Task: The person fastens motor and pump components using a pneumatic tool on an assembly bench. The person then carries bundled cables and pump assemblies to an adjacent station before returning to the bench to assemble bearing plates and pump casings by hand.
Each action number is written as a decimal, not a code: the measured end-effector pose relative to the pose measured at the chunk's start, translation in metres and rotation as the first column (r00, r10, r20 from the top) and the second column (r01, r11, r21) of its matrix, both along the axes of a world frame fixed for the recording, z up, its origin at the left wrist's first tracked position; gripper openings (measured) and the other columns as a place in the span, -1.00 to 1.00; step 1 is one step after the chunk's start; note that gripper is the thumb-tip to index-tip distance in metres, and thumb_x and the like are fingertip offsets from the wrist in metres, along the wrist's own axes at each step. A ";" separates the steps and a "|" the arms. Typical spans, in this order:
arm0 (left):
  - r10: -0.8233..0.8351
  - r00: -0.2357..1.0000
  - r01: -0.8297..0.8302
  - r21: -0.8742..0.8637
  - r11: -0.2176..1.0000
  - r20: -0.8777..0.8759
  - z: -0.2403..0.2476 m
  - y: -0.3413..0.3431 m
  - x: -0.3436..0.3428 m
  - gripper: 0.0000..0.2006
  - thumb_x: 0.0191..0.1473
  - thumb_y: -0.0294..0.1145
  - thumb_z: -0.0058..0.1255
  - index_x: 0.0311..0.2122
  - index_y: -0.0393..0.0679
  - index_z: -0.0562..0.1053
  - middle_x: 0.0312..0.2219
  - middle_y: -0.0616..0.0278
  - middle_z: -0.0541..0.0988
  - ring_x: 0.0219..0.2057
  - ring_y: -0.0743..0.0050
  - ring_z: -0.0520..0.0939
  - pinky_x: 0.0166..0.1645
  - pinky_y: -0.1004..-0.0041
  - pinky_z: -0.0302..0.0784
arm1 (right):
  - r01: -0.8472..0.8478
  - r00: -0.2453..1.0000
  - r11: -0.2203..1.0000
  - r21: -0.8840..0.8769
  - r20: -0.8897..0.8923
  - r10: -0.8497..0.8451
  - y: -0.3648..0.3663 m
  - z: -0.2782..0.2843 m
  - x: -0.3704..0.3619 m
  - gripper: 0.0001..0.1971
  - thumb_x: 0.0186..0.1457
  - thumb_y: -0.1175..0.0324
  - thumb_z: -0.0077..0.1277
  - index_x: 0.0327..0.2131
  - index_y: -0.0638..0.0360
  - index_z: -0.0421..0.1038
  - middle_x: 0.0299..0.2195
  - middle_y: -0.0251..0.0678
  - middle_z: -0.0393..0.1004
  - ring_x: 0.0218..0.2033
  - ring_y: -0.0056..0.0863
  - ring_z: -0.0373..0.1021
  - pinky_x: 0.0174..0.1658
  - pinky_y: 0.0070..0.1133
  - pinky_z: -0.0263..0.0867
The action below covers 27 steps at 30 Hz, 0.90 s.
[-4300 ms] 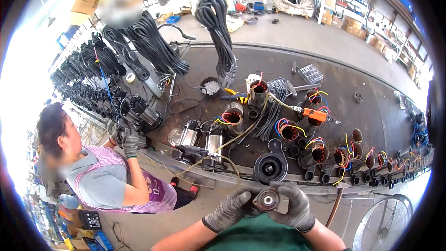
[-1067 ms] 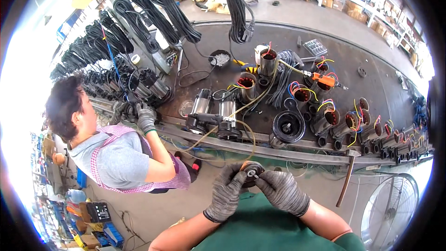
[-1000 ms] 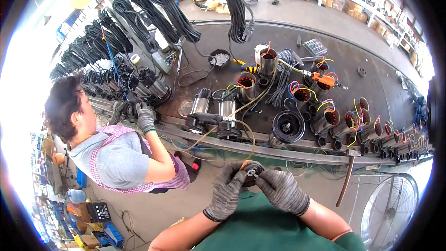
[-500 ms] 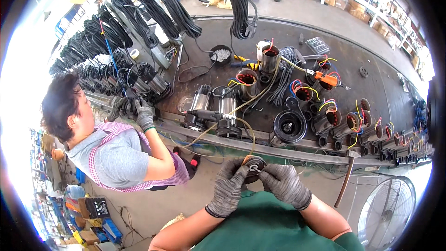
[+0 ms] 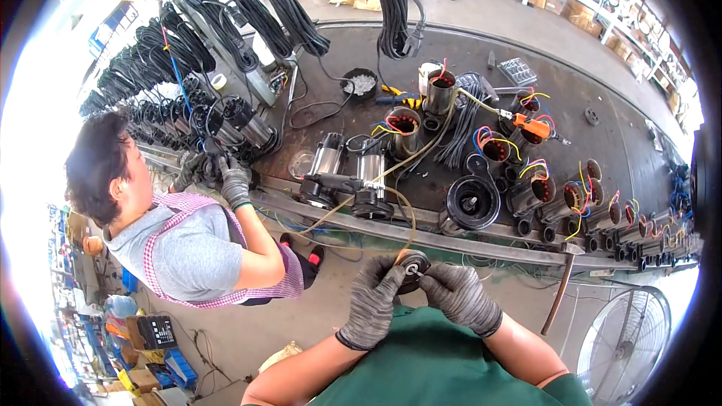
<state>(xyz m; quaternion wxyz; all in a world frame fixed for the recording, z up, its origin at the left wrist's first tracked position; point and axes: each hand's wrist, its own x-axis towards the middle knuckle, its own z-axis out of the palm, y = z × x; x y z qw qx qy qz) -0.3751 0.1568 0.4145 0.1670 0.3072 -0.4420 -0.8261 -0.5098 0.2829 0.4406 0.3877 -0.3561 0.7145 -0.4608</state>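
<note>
My left hand (image 5: pixel 370 307), in a grey knit glove, grips a round black part (image 5: pixel 413 265) by its edge, in front of my green apron. A pale metal ring or hub shows at the centre of the part, and its face is tilted toward me. Gloved alike, my right hand (image 5: pixel 462 299) has its thumb and fingers pinched together at that hub. Something small and thin seems to sit between those fingertips, too small to name. Just beyond the hands, at the bench edge, stands a black round housing (image 5: pixel 472 203) with a shaft in its middle.
On the dark bench (image 5: pixel 353 49) stand several metal motor cylinders (image 5: pixel 441 94) with coloured wires, an orange power screwdriver (image 5: pixel 532 127) and a black bowl (image 5: pixel 359 84). A hammer (image 5: pixel 560 286) hangs at the edge. A co-worker (image 5: pixel 188 240) works at left; a fan (image 5: pixel 624 346) stands right.
The round part has turned slightly in my left hand, and my right fingertips stay at its centre. The whole view has shifted a little. The co-worker's hands are about where they were.
</note>
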 end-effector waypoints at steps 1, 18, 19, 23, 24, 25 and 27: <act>0.022 1.000 -0.023 0.032 0.999 0.010 0.002 0.000 -0.001 -0.56 0.22 -0.21 0.13 0.07 -0.30 0.39 -0.09 0.06 0.58 -0.09 0.29 0.65 0.05 0.28 0.62 | 0.001 1.000 1.000 0.001 0.000 -0.001 0.000 -0.001 0.000 -0.75 0.29 0.30 0.00 -0.31 0.31 0.54 -0.47 -0.11 0.58 -0.43 -0.23 0.57 -0.29 -0.43 0.44; 0.028 1.000 -0.029 -0.070 0.997 -0.015 -0.004 -0.003 0.007 -0.74 0.27 -0.33 0.07 -0.05 -0.29 0.47 -0.16 0.14 0.61 -0.15 0.48 0.63 -0.01 0.45 0.61 | 0.054 0.996 0.998 0.008 0.065 -0.055 0.000 -0.027 0.010 -0.73 0.28 0.26 0.03 -0.28 0.32 0.54 -0.46 -0.08 0.56 -0.43 -0.25 0.53 -0.29 -0.44 0.42; 0.036 0.999 -0.036 -0.028 0.999 -0.010 -0.001 -0.004 0.005 -0.74 0.27 -0.33 0.07 -0.05 -0.29 0.47 -0.16 0.14 0.61 -0.15 0.48 0.64 -0.01 0.45 0.61 | 0.056 0.996 0.998 0.009 0.066 -0.057 -0.001 -0.029 0.010 -0.73 0.28 0.26 0.03 -0.28 0.32 0.54 -0.46 -0.08 0.56 -0.43 -0.25 0.53 -0.29 -0.44 0.42; 0.052 0.998 -0.051 -0.016 0.999 0.020 -0.004 -0.006 0.008 -0.76 0.28 -0.34 0.05 -0.07 -0.28 0.46 -0.17 0.14 0.61 -0.17 0.47 0.64 -0.02 0.46 0.61 | 0.047 0.999 0.995 -0.086 0.014 -0.046 -0.006 -0.025 0.013 -0.82 0.23 0.35 0.10 -0.30 0.31 0.53 -0.61 -0.21 0.45 -0.60 -0.48 0.40 -0.46 -0.51 0.35; 0.053 0.998 -0.053 -0.015 0.998 0.022 -0.003 -0.006 0.008 -0.76 0.28 -0.34 0.05 -0.07 -0.28 0.46 -0.17 0.14 0.61 -0.17 0.47 0.64 -0.02 0.46 0.61 | 0.030 0.999 0.995 -0.095 -0.014 -0.031 -0.008 -0.022 0.014 -0.82 0.22 0.35 0.11 -0.30 0.31 0.53 -0.60 -0.16 0.45 -0.60 -0.43 0.41 -0.46 -0.49 0.35; 0.056 0.998 -0.056 -0.042 0.998 0.004 -0.002 -0.007 0.006 -0.76 0.28 -0.33 0.05 -0.06 -0.28 0.45 -0.18 0.13 0.61 -0.17 0.47 0.64 -0.03 0.46 0.61 | 0.029 0.999 0.995 -0.094 -0.013 -0.030 -0.009 -0.022 0.015 -0.82 0.22 0.35 0.11 -0.30 0.31 0.53 -0.60 -0.16 0.45 -0.60 -0.43 0.41 -0.46 -0.49 0.35; 0.060 0.998 -0.060 -0.068 0.996 -0.013 0.000 -0.007 0.006 -0.76 0.28 -0.33 0.04 -0.06 -0.28 0.45 -0.18 0.13 0.61 -0.18 0.47 0.64 -0.04 0.46 0.62 | 0.043 0.996 0.994 -0.100 -0.079 -0.051 -0.010 -0.021 0.017 -0.82 0.21 0.35 0.12 -0.30 0.30 0.54 -0.58 -0.08 0.44 -0.60 -0.30 0.42 -0.45 -0.45 0.36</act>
